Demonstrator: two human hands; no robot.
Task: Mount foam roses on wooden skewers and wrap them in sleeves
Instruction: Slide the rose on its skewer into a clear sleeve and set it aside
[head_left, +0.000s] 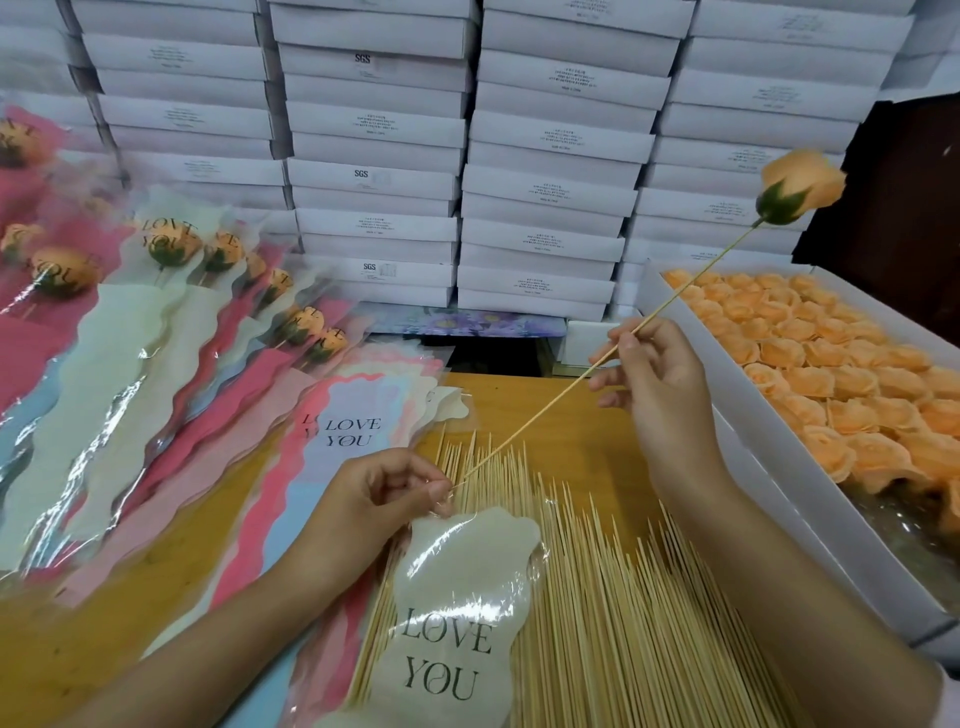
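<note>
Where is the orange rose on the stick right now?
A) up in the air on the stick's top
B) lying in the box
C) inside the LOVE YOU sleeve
A: the rose tops the skewer pinched by the right hand, raised above the box, while the left hand holds the sleeve down near the skewer's lower tip.

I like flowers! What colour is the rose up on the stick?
Peach-orange petals, green base; the rose shows best in the head view.
</note>
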